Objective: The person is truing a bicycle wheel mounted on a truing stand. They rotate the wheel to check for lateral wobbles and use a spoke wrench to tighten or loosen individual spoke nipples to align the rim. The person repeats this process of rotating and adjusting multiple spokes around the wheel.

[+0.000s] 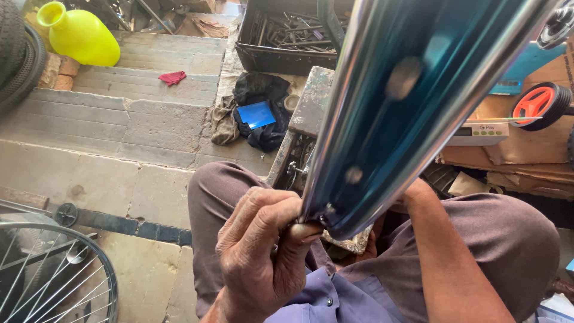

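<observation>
Lower left of frame: part of a spoked metal bicycle wheel (51, 278) on the stone-slab floor (119, 155). Upper left: dark rubber tyres (17, 54) and a bright yellow plastic jug (78, 34), a small red rag (172, 77) just right of it on the steps. Upper centre: dark cloth pile with a blue flat card (256, 114) on it, behind that a black tray of metal tools (281, 36). Lower centre: left hand (263, 251) is closed, thumb and fingers pinched on a small fitting at the lower edge of the shiny blue curved metal bicycle mudguard (412, 101), which runs from centre bottom diagonally to the upper right, over the person's lap in brown trousers (508, 233). Right forearm passes under the mudguard; right hand (375, 234) is mostly hidden behind it, cannot tell if closed or spread. A worn wooden block (312, 101) sits just left of the mudguard. Right edge: small black wheel with orange hub (538, 104), cardboard (526, 146) below it.
</observation>
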